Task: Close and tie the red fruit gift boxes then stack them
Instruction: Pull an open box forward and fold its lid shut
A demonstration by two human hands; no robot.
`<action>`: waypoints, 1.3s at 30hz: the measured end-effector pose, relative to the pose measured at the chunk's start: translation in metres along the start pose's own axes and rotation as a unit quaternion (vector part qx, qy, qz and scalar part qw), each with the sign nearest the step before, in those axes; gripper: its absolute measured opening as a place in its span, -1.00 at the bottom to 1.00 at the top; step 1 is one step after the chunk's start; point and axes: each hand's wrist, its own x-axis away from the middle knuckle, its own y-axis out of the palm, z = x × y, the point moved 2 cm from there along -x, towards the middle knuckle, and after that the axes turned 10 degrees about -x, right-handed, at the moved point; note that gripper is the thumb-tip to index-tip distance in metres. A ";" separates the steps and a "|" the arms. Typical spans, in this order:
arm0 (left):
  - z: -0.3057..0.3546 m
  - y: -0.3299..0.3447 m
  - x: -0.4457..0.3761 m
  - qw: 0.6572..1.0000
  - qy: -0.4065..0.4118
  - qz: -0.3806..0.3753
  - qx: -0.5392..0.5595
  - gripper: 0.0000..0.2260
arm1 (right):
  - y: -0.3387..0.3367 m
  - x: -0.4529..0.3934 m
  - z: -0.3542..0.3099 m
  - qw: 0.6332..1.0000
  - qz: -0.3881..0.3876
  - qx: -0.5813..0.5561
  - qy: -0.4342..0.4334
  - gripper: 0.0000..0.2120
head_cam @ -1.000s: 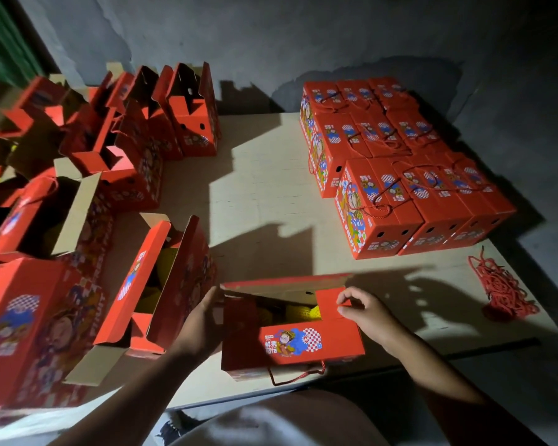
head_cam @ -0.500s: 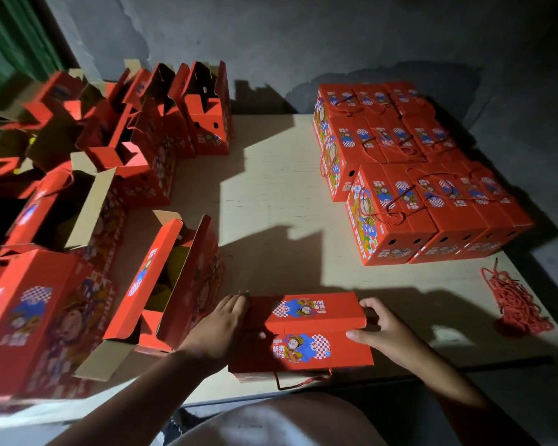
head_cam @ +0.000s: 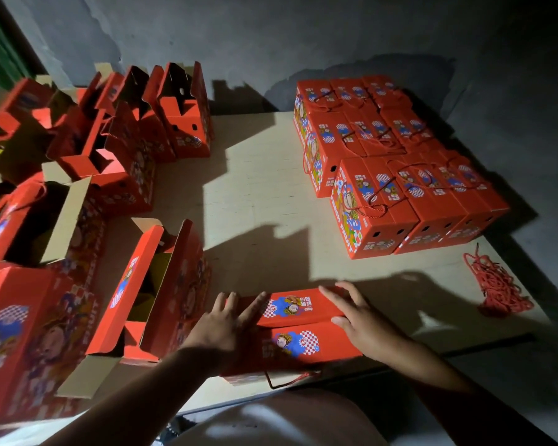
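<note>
A red fruit gift box (head_cam: pixel 298 336) stands at the table's near edge with both top flaps folded down. My left hand (head_cam: pixel 227 320) lies flat on the left end of its top, fingers straight. My right hand (head_cam: pixel 356 317) presses on the right end with spread fingers. A red cord loop (head_cam: pixel 287 383) hangs from the box's front. Tied, closed boxes (head_cam: pixel 397 169) stand in rows at the back right.
Several open red boxes (head_cam: pixel 110 149) crowd the left side, the nearest one (head_cam: pixel 157 291) right beside my left hand. A heap of red cords (head_cam: pixel 495 286) lies at the right edge of the pale table (head_cam: pixel 258 194). A grey wall is behind.
The far flap came down and the box top is now closed. Both hands moved from the box's sides onto its top and lie flat there.
</note>
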 end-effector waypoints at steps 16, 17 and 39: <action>0.008 0.035 0.002 0.995 -0.018 0.082 0.058 -0.42 | 0.022 0.006 0.009 0.998 -0.043 0.036 0.007 -0.13; 0.008 0.036 0.001 0.995 -0.021 0.084 0.056 -0.43 | 0.022 0.006 0.008 0.998 -0.043 0.043 0.006 -0.12; 0.025 0.024 0.047 0.661 -0.365 -0.126 0.643 -0.26 | 0.090 0.027 -0.032 0.957 0.184 0.136 -0.180 -0.46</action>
